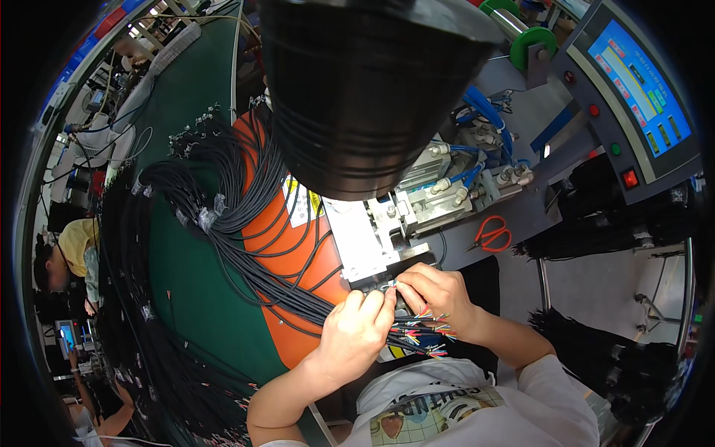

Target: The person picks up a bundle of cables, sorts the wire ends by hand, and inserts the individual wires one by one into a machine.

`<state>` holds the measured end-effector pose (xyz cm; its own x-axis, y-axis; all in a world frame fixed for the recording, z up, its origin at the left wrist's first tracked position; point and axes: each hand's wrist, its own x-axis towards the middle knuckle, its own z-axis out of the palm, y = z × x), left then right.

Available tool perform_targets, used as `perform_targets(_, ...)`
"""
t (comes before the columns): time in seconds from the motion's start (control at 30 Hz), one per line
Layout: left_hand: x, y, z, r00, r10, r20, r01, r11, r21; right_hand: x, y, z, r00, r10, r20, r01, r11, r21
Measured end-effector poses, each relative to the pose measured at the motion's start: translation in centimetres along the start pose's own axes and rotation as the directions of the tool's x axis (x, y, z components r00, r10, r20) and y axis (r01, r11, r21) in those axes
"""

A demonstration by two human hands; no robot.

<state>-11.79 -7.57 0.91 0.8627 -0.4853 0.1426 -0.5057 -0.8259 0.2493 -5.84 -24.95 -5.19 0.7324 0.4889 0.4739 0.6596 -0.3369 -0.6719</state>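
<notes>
At the front edge of a metal machine fixture point(361, 242), both hands meet over a cable's stripped end point(392, 284). My left hand point(354, 331) is closed on this black cable, thumb and forefinger pinched near its thin coloured wires. Thumb and fingertips of my right hand point(436, 292) pinch those wires from the other side. Under and between the hands, several more cable ends with fanned coloured wires point(426, 328) stick out. They belong to a bundle of black cables point(272, 276) that runs back to the left over an orange surface. My fingers partly hide the wire tips.
A large black tube point(357, 97) hangs over the fixture. Red-handled scissors point(491, 235) lie to its right, below blue air hoses point(488, 112). A control screen point(640, 89) stands far right. More black cables cover the green table point(186, 290) at left. Other people sit far left.
</notes>
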Motion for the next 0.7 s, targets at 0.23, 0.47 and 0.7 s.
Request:
perform_targets(0.23, -0.2, 0.1, 0.0, 1.0, -0.013, 0.009, 0.013, 1.0, 0.022, 0.1, -0.3, -0.1, 1.0, -0.004, -0.017, 0.004, 1.0, -0.031)
perform_targets(0.47, 0.3, 0.0, -0.4, 0.999, -0.02, 0.048, 0.02, 1.0, 0.008, 0.8, -0.8, -1.3, 0.993, 0.015, 0.121, -0.001, 0.993, -0.122)
perform_targets(0.7, 1.1, -1.0, -0.7, 0.992, 0.01, 0.126, -0.01, 1.0, -0.005, 1.4, -0.8, -2.2, 0.96, 0.025, 0.277, 0.023, 0.986, -0.167)
